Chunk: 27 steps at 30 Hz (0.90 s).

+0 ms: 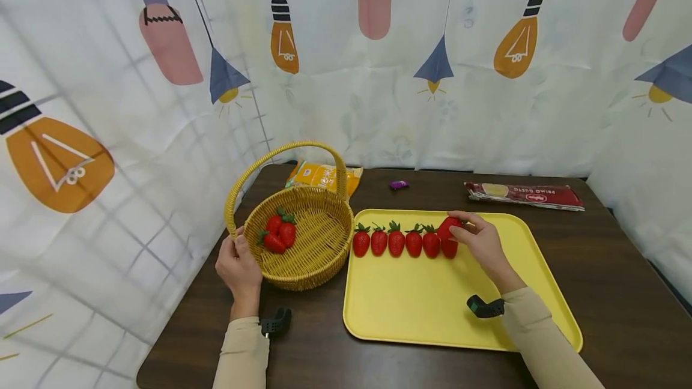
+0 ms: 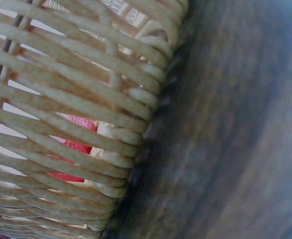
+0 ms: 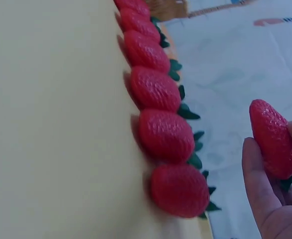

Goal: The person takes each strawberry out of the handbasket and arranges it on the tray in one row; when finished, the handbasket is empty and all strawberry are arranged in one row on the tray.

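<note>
My right hand (image 1: 480, 241) pinches a red strawberry (image 3: 273, 140) between thumb and fingers, raised over the right end of a strawberry row. That row (image 1: 396, 244) of several strawberries lies along the back left of a yellow tray (image 1: 421, 305), green leaves pointing to the far rim. On the left stands a woven yellow basket (image 1: 310, 272) with a tall arched handle. My left hand (image 1: 240, 266) grips the basket's left rim near the handle's foot. Inside the basket, a few strawberries (image 1: 286, 234) are bunched at the left; the left wrist view shows their red through the weave (image 2: 76, 134).
Behind the basket lies an orange and yellow packet (image 1: 324, 176). A small purple wrapped sweet (image 1: 399, 185) sits behind the tray, and a long dark red packet (image 1: 524, 195) lies at the back right. A patterned curtain (image 1: 346, 101) hangs behind the dark wooden table (image 1: 319, 347).
</note>
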Available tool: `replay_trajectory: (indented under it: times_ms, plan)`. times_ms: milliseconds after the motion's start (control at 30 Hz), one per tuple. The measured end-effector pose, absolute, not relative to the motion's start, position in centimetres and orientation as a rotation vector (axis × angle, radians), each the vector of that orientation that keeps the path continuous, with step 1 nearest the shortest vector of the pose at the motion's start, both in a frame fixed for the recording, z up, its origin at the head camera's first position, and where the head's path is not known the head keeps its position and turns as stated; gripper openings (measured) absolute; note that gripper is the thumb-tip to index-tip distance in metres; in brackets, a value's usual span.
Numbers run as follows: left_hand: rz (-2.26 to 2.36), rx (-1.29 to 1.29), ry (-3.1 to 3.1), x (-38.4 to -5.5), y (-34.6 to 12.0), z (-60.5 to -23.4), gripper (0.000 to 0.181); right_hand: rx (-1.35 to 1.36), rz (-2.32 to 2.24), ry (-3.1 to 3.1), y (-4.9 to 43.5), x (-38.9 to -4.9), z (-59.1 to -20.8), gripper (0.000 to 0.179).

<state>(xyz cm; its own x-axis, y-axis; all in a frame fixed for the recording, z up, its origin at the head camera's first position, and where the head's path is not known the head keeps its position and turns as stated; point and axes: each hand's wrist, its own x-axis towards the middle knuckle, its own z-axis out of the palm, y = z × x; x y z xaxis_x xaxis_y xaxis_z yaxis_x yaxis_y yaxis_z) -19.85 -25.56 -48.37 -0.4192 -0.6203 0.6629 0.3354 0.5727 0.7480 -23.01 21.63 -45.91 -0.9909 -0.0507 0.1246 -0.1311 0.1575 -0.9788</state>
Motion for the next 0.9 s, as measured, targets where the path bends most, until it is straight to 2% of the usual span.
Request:
replay_trajectory:
  times_ms: [433, 733, 900]
  plan:
    - [-1.100, 0.231, -1.707, -19.6, -25.5, -48.4, 0.061, 0.008, 2.089, -2.215, 25.6, -22.0, -48.4, 0.055]
    - [-1.077, 0.242, -1.714, -19.6, -25.6, -48.4, 0.063, -0.174, 1.925, -2.326, 26.4, -22.3, -48.8, 0.048]
    - [-1.066, 0.237, -1.716, -19.7, -25.6, -48.3, 0.061, -0.108, 1.846, -2.409, 26.8, -22.3, -49.2, 0.044]
